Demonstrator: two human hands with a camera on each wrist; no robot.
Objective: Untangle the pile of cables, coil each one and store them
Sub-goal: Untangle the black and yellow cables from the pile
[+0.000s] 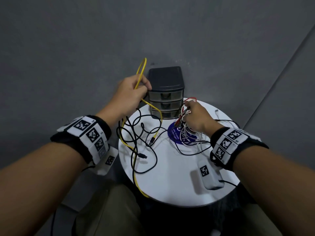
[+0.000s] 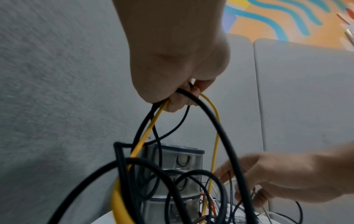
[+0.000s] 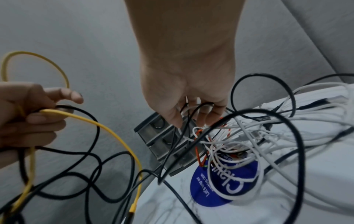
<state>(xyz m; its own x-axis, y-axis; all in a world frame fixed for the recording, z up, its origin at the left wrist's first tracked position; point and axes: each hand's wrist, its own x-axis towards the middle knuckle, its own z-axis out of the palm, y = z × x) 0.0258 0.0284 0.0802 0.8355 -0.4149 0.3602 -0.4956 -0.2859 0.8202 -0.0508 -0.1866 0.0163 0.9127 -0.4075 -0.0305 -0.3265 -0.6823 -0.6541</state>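
Left hand (image 1: 131,92) raised left of drawers (image 1: 166,92), fingers curled round yellow cable (image 1: 142,72) plus black cables (image 2: 220,125). Yellow cable runs down from fist, toward table (image 1: 179,181) front edge. Right hand (image 1: 196,116) nearer white tangle (image 1: 189,133), fingertips pinching its strands. Likely next: pull hands apart.

**Tight at the back, room up front**

Near half of the round table (image 1: 170,184) is bare white top, so my hands can pass there. Back edge is blocked: drawer unit (image 1: 165,92) stands btwn my left hand (image 1: 131,92) and right hand (image 1: 196,118). Black cable (image 1: 136,138) and yellow cable (image 1: 134,164) loop across the left side; white cables (image 1: 189,133) pile over the blue disc (image 1: 177,135) at right. Grey device (image 1: 211,176) sits near front-right rim.
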